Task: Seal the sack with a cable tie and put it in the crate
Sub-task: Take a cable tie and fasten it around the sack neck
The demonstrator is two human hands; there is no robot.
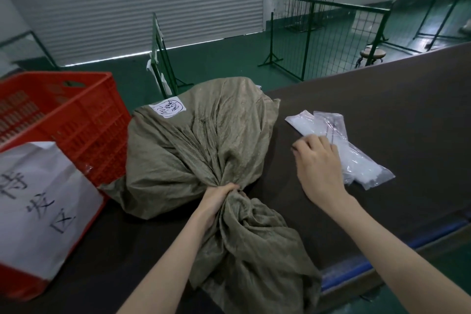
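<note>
Resting on dark table (382,115) in green-floored room (216,58): sack (193,140), crate (76,115).

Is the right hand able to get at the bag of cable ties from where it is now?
Probably yes. The right hand already rests at the clear plastic bag of cable ties, nothing lies between them, and the left hand alone grips the sack at its neck.

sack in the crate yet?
No, the sack lies on the dark table beside the red crate, with the left hand gripping its gathered neck.
</note>
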